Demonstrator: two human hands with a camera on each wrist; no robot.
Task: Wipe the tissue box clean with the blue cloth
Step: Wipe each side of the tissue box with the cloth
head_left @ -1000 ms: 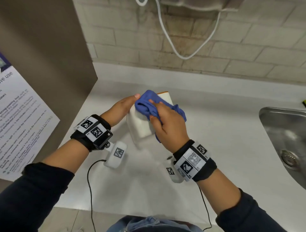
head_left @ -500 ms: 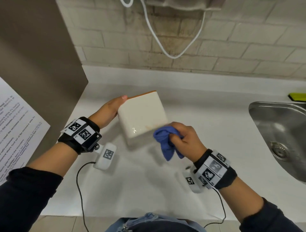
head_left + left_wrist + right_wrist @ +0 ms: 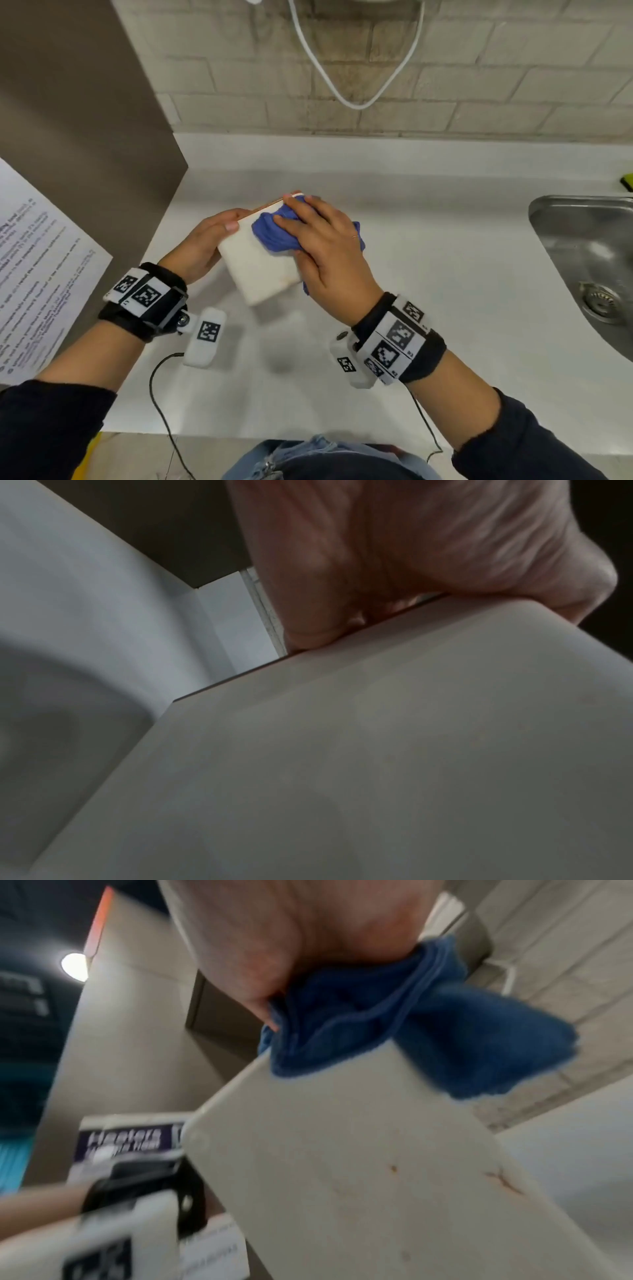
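Head view: you're holding the tissue box (image 3: pixel 260 270) tilted, off the surface (image 3: pixel 445 274), w/ your left grip (image 3: pixel 202 243) clamped on its left edge. That's steadying it while your right grip (image 3: pixel 329 246), bunching the blue cloth (image 3: pixel 274 233), is pressing on the upper face.

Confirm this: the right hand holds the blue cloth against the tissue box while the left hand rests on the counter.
Not quite. The left hand is not on the counter: it grips the tissue box by its left edge, as the head view shows. The right hand does hold the blue cloth against the box.
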